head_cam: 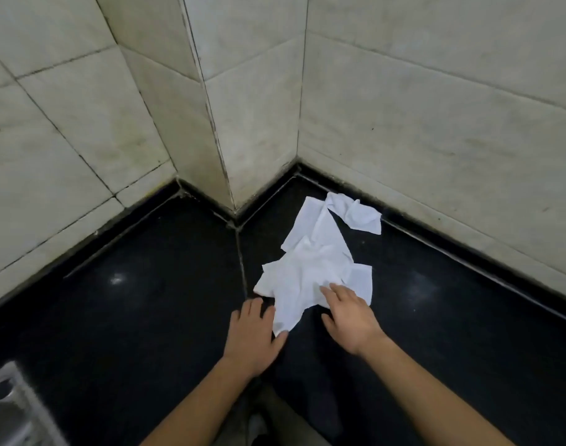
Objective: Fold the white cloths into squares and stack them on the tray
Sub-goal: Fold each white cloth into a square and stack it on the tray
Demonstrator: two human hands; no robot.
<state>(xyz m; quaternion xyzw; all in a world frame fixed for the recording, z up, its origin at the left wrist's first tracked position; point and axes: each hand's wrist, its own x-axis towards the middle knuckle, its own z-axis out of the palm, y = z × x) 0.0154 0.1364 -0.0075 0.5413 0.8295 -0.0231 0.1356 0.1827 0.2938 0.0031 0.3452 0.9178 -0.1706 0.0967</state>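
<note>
A loose heap of crumpled white cloths point(313, 262) lies on the black stone counter point(146, 300), running from the wall corner toward me. My left hand point(252, 333) lies flat on the counter with straight fingers, its thumb touching the nearest cloth's lower tip. My right hand point(349, 313) is spread with straight fingers, the fingertips resting on the near edge of the heap. Neither hand holds a cloth. No tray is in view.
Pale tiled walls point(436, 107) close in the counter at the back, with a protruding pillar corner point(223, 156) left of the cloths. A steel sink point(8, 410) shows at the bottom left corner.
</note>
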